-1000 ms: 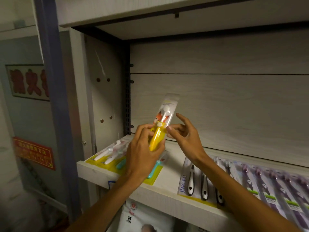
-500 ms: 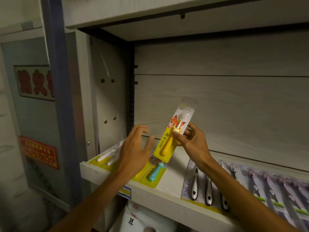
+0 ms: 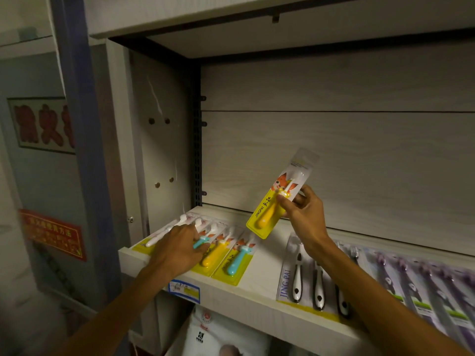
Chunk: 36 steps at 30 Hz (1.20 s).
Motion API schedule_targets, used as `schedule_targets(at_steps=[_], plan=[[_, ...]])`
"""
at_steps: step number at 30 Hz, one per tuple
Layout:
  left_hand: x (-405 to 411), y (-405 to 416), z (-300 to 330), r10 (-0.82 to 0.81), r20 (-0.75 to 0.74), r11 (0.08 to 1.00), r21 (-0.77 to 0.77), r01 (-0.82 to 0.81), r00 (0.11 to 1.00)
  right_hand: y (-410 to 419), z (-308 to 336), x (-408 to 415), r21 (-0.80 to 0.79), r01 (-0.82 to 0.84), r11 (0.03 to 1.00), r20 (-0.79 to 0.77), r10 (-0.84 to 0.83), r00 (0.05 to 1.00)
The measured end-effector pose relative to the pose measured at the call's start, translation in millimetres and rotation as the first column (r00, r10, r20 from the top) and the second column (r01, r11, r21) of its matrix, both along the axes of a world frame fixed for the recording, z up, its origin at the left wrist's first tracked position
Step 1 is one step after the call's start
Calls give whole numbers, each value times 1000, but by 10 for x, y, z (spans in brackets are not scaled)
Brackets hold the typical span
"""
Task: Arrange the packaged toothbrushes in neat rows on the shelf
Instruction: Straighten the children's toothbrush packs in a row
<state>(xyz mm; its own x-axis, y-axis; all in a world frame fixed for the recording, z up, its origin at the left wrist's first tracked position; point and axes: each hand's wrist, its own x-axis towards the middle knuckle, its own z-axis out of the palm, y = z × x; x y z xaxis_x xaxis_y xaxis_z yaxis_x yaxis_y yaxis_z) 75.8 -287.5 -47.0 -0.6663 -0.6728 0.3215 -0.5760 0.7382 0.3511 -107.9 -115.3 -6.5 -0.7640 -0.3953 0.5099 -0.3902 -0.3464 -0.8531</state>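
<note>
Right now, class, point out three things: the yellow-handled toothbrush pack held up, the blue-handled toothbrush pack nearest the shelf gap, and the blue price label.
Yellow-handled toothbrush pack (image 3: 267, 214): head view, on its handle.
Blue-handled toothbrush pack (image 3: 235, 263): head view, on its handle.
Blue price label (image 3: 184, 291): head view, label's middle.

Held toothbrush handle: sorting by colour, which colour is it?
Yellow handle, in the pack the right hand holds; head view.

Pale wood-grain shelf (image 3: 259, 276) with flat rows of children's toothbrush packs (image 3: 232, 255), black-and-white handled packs (image 3: 308, 283), purple packs (image 3: 421, 286).
</note>
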Motion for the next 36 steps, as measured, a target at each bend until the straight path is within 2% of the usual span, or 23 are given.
schedule_targets(at_steps=[9,14,19,28,32,36], plan=[[-43,-44,-80,33,1,998,-54,-33,999,6,10,-8,-2,5,1000,9,-5,1000],[-47,11,-26,5,-112,1000,-28,-8,994,36,31,-3,-8,12,1000,15,-12,1000],[-14,73,15,-41,-172,997,-68,30,984,101,42,12,3,20,1000,42,-20,999],[-1,61,39,-112,-173,988,-126,91,978,357,107,84,76,26,997,43,-30,999],[21,100,61,-155,-328,986,-107,126,932,475,143,85,156,29,987,23,-33,999],[18,75,127,-131,-565,985,17,171,815,537,225,132,300,-12,954,38,1,999]])
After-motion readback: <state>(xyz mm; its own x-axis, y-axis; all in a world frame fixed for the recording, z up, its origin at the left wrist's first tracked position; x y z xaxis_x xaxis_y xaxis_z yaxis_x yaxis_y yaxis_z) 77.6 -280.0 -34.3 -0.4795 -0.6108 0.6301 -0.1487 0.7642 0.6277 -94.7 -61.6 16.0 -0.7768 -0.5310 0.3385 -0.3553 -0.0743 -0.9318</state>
